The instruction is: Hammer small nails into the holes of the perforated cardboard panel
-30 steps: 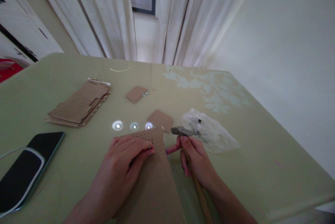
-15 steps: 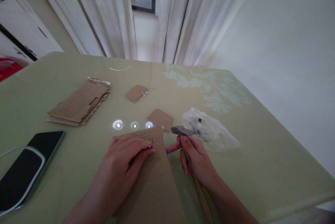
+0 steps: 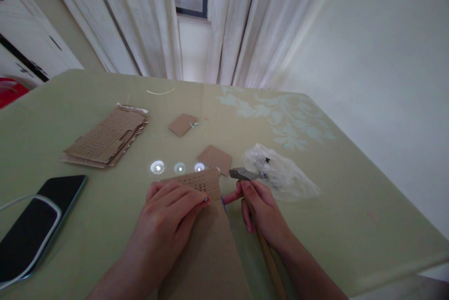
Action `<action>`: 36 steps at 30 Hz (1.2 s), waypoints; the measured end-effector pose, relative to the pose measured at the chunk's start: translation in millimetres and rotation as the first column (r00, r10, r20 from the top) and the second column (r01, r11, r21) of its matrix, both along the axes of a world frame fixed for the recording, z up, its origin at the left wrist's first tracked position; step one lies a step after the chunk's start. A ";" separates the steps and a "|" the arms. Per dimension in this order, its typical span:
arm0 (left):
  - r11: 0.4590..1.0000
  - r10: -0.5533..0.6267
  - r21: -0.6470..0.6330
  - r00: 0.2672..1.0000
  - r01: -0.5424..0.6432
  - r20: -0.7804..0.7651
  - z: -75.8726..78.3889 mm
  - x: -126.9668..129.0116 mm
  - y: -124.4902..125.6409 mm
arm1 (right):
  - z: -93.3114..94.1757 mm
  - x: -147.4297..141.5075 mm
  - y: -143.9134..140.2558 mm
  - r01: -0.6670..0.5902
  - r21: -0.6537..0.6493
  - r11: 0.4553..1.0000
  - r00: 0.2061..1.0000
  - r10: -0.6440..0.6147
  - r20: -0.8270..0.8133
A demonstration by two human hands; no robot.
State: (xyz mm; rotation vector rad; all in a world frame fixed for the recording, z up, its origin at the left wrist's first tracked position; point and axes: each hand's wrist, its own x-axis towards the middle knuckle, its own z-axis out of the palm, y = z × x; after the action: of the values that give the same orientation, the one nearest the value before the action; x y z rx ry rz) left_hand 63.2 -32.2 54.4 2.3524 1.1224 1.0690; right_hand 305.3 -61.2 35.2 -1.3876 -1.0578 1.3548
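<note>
A long brown cardboard strip (image 3: pixel 206 253) with rows of small holes at its far end lies on the green table (image 3: pixel 333 206) in front of me. My left hand (image 3: pixel 164 220) rests flat on it, fingertips pinched near the punched holes. My right hand (image 3: pixel 261 211) grips a hammer (image 3: pixel 245 175) close under its grey metal head, with the wooden handle running back under my wrist. The head hovers just right of the strip's far end.
A stack of perforated cardboard pieces (image 3: pixel 105 139) lies at the left. Two small cardboard squares (image 3: pixel 182 125) (image 3: pixel 214 157) sit further out. A crumpled clear plastic bag (image 3: pixel 280 174) lies right of the hammer. Two dark phones (image 3: pixel 31 225) sit at the near left. Curtains hang beyond the table.
My left fingertips have slid slightly to the right on the strip. The right hand and hammer have hardly moved.
</note>
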 end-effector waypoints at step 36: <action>0.997 -0.056 -0.046 0.998 0.056 -0.011 2.5 12.9 6.7 | 135.9 -13.7 -18.1 -0.449 0.026 0.893 0.631 0.296 0.718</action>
State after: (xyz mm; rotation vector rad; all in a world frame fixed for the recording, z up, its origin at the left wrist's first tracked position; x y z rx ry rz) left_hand 76.1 -25.5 57.0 2.3437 1.0670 1.0009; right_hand 291.6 -79.3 171.1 -1.6203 -2.0423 0.9297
